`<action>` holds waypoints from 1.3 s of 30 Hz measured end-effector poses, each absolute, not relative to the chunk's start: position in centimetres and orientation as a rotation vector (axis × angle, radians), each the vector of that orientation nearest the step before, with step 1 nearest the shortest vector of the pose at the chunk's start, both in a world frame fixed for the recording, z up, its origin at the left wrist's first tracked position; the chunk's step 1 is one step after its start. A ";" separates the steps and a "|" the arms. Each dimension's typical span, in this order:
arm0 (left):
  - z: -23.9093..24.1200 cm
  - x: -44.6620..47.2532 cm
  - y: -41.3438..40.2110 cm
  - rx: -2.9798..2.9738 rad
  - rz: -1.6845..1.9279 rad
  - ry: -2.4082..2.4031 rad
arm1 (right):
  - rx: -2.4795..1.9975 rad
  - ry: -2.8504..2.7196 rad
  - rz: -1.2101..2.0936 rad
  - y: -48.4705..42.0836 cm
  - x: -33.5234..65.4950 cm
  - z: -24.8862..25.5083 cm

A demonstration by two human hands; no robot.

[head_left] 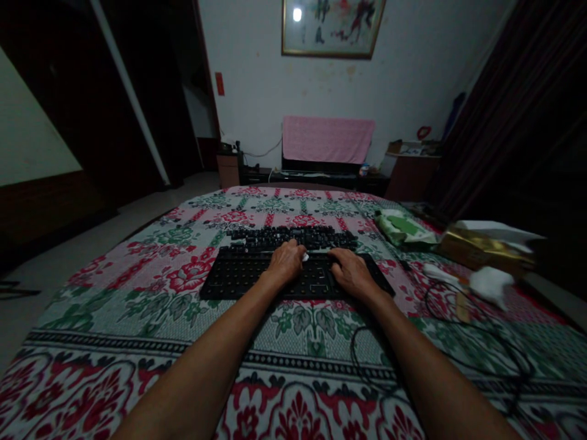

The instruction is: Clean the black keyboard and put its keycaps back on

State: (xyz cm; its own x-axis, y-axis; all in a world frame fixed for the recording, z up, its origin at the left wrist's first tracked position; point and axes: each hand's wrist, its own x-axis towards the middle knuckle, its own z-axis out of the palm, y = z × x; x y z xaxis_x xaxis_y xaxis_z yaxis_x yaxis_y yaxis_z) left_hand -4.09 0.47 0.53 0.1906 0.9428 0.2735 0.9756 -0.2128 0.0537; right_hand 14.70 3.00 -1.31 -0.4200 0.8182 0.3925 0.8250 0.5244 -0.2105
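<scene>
Flowered tablecloth (183,321) bears keyboard (243,275); keycaps (275,234); black cable (531,368); green packet (402,227); gold box (481,245).

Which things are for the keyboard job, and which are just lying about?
Probably for the job:
- keyboard, under both hands
- loose keys behind it
- white wad at the left hand

Seemingly just about:
- green packet
- gold box
- pink cloth
- framed picture
</scene>
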 end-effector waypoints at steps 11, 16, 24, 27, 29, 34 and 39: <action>2.0 -4.7 0.0 -2.355 -0.238 -1.840 | -1.289 -2.322 0.005 2.8 14.7 -1.5; 1.1 -3.4 -0.4 -2.458 -0.303 -1.676 | -1.277 -2.325 -0.002 2.7 14.9 -1.5; 1.3 -3.8 -0.4 -2.453 -0.249 -1.692 | -1.243 -2.367 0.019 3.1 15.1 -1.6; 1.0 -3.3 -0.4 -2.464 -0.309 -1.677 | -1.253 -2.369 0.012 3.1 15.2 -1.7; 0.8 -2.9 -0.4 -2.488 -0.324 -1.643 | -1.261 -2.367 0.009 3.1 15.1 -1.8; 1.6 -3.1 -0.5 -2.550 -0.222 -1.640 | -1.255 -2.357 -0.003 3.0 15.1 -1.7; 2.0 -3.2 -0.9 -2.537 -0.238 -1.667 | -1.262 -2.362 0.012 3.0 15.1 -1.7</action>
State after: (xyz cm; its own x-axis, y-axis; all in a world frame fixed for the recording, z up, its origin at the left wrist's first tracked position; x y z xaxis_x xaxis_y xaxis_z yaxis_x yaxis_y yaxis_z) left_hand -3.22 -0.89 2.03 0.3898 0.9026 0.1828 0.9177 -0.3973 0.0048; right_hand 15.08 2.99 -1.67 -0.4740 0.7893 0.3903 0.7855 0.5793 -0.2177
